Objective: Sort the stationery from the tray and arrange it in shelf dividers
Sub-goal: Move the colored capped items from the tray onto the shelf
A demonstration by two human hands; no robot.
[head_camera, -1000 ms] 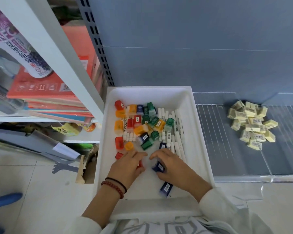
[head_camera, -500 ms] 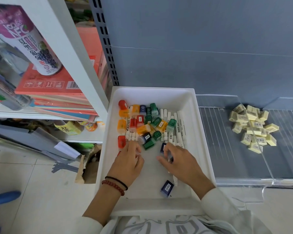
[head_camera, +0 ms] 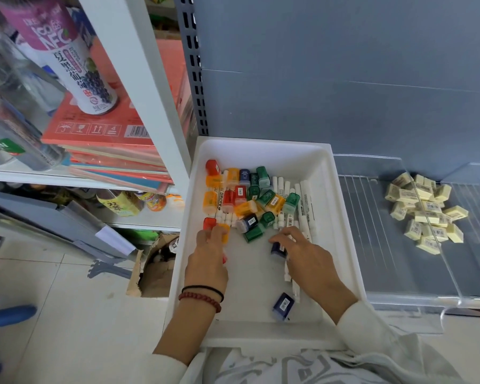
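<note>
White tray (head_camera: 342, 217) of white markers (head_camera: 305, 200) and barcode-labelled red, orange, green, navy blocks (head_camera: 245, 207); right hand (head_camera: 308, 259) grip curled on navy block (head_camera: 278, 249); left hand (head_camera: 208, 256) grip unclear.

You are looking into a matt white plastic tray (head_camera: 261, 151) holding glossy translucent plastic cases (head_camera: 245, 208). Beyond its right edge, a clear glossy plastic divider (head_camera: 452, 278) is rising from the matt grey metal shelf (head_camera: 385, 245), among matt, paper-labelled erasers (head_camera: 427, 206).

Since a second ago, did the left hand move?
Yes. The left hand slid away from the near rim of the tray, toward its back wall; its fingers now reach the red piece.
</note>
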